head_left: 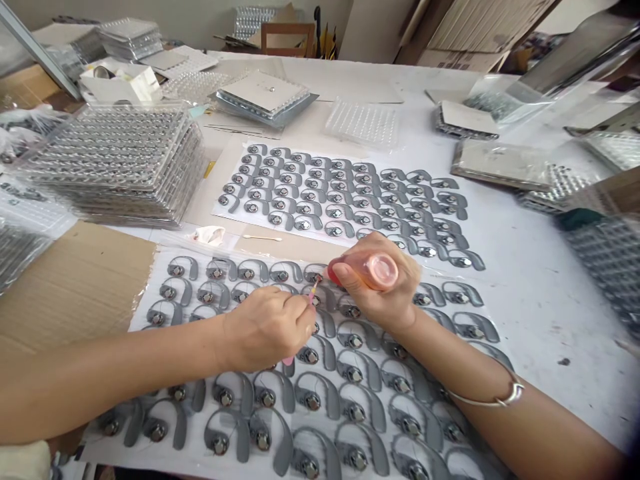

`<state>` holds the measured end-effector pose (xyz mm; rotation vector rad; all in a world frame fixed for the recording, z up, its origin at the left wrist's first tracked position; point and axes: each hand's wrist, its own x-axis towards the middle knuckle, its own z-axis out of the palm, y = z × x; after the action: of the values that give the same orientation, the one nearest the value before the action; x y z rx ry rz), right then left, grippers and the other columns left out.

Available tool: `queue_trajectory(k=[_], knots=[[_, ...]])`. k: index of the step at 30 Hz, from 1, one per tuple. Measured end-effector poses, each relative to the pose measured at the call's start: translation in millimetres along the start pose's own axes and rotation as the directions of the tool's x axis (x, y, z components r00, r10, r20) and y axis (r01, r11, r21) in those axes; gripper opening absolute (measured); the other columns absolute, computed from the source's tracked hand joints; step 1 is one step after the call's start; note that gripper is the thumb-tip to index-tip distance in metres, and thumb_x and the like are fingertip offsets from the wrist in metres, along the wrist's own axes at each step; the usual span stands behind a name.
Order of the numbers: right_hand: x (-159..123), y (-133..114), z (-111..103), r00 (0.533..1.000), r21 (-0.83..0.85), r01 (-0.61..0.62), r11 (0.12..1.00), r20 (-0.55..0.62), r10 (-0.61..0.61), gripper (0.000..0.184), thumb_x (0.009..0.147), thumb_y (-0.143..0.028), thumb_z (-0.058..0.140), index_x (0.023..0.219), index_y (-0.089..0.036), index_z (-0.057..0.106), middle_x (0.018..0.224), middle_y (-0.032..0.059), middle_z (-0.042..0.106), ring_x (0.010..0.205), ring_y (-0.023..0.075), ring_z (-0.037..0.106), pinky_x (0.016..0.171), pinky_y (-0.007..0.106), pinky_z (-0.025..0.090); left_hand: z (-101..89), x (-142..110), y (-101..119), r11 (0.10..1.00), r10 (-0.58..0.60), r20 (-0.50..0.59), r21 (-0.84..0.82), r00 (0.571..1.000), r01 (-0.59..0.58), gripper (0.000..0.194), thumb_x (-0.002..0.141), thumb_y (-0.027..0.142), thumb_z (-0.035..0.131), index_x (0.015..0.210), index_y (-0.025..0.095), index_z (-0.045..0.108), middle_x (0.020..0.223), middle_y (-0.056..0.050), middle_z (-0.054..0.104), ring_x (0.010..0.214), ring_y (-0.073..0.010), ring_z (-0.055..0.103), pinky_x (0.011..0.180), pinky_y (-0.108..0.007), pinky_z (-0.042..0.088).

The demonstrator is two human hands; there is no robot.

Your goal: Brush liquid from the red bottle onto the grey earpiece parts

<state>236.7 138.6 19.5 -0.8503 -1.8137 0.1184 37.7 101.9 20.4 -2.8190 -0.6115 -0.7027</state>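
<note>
Hiding part of the reddish bottle (383, 271); right hand (391, 304)

right forearm (450, 363) bare; worn on it, a slim silvery bangle (496, 403), rounded, shiny, with a thicker crossed-over part on its outer side. right hand (393, 300) ungloved, beyond the bangle. left hand (267, 327) and left forearm (145, 363) bare too, left of the bangle. far left of it, pale cream cloth (23, 461), apparently sleeve; weave unclear.
</note>
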Motion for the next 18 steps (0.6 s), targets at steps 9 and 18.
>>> queue_trajectory(k=[9,18], knots=[[-0.9,4.9,-1.5,0.995,0.013,0.023,1.0,-0.098,-0.022,0.014,0.077,-0.026,0.069,0.07,-0.023,0.058,0.061,0.0,0.06,0.052,0.0133,0.054,0.048,0.03,0.046,-1.0,0.8,-1.4,1.0,0.019,-0.003,-0.01,1.0,-0.019,0.015,0.084,0.006,0.047,0.079,0.009,0.06,0.074,-0.011,0.068,0.065,-0.0179,0.067,0.056,-0.028,0.058],[-1.6,4.9,-1.8,0.998,-0.009,-0.023,1.0,-0.06,0.023,0.014,0.078,-0.029,0.068,0.07,-0.023,0.058,0.062,0.0003,0.061,0.052,0.0137,0.055,0.049,0.031,0.047,-1.0,-0.7,-1.3,1.0,0.019,0.033,0.024,0.999,-0.02,0.016,0.085,0.006,0.045,0.079,0.011,0.059,0.075,-0.011,0.068,0.063,-0.017,0.066,0.054,-0.027,0.056]])
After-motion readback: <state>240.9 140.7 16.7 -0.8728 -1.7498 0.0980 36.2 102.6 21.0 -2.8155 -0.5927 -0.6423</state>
